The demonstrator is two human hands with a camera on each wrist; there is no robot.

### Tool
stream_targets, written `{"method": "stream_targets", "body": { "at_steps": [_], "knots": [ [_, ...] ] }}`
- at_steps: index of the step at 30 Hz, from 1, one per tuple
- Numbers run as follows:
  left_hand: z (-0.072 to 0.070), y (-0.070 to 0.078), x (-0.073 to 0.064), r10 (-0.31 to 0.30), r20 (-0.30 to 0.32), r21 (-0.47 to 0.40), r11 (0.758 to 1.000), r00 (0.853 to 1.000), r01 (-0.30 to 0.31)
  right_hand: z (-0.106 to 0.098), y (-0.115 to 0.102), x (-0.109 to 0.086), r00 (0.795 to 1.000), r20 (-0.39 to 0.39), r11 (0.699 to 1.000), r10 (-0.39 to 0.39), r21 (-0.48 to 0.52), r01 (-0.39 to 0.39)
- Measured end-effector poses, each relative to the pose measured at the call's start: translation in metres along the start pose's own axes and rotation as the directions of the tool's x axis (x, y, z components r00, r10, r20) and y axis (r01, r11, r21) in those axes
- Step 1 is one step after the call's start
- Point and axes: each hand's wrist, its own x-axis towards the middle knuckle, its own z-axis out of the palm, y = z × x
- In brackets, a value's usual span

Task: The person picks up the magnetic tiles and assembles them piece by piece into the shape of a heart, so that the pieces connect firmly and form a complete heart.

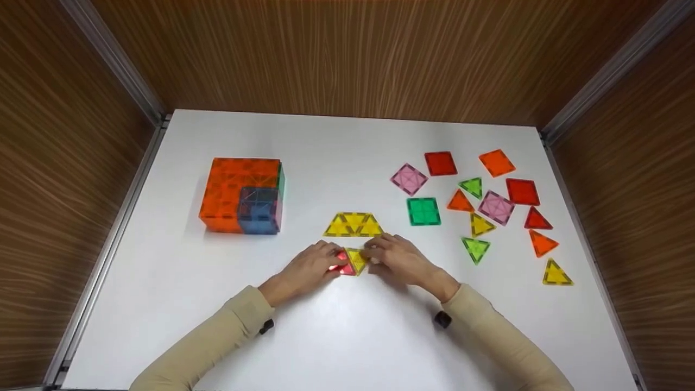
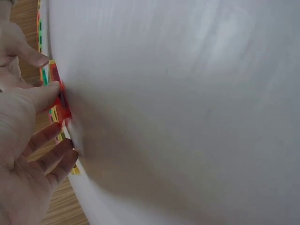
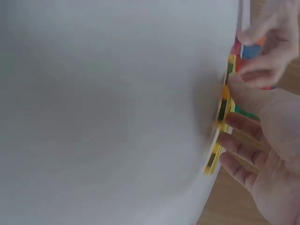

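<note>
Near the middle of the white table, my left hand [image 1: 310, 267] pinches a translucent red triangle magnetic tile [image 2: 62, 105] between thumb and fingers. My right hand [image 1: 404, 262] pinches a yellow triangle magnetic tile [image 1: 356, 259] from the other side. The two tiles meet edge to edge between the hands, and fingers cover parts of both. Just beyond them lies a flat trapezoid of three yellow triangle tiles [image 1: 353, 224]; its right corner reaches the right hand's fingers.
A block-shaped orange tile structure [image 1: 231, 184] with a blue corner [image 1: 259, 212] stands at the left. On the right lie several loose tiles, among them a green square [image 1: 423, 212], a pink square [image 1: 409, 179] and a lime triangle [image 1: 476, 250]. Wood-grain panels [image 1: 347, 60] border the table.
</note>
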Motion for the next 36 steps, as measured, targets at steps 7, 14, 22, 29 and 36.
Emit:
{"method": "stream_targets", "body": {
  "at_steps": [7, 14, 22, 29, 36],
  "knots": [
    [0.001, 0.0, -0.003, 0.043, -0.079, -0.024, 0.999, 0.996, -0.045, -0.015, 0.04, -0.064, 0.971, -0.142, 0.981, 0.191, 0.065, -0.183],
    [0.003, 0.001, -0.003, 0.024, -0.048, -0.031, 0.999, 0.999, -0.026, -0.023, 0.078, -0.141, 0.867, -0.195, 0.889, 0.458, 0.105, -0.446],
    [0.003, -0.001, -0.003, 0.009, -0.028, -0.025, 1.0, 1.0, -0.01, -0.025, 0.094, -0.182, 0.774, -0.107, 0.781, 0.624, 0.115, -0.614],
    [0.001, -0.001, -0.001, 0.022, -0.048, -0.027, 0.999, 0.999, -0.023, -0.025, 0.093, -0.179, 0.773, -0.113, 0.782, 0.624, 0.106, -0.615],
    [0.001, 0.0, -0.001, 0.02, -0.044, -0.03, 0.999, 0.999, -0.022, -0.021, 0.084, -0.17, 0.807, -0.124, 0.817, 0.577, 0.089, -0.57]
  ]
}}
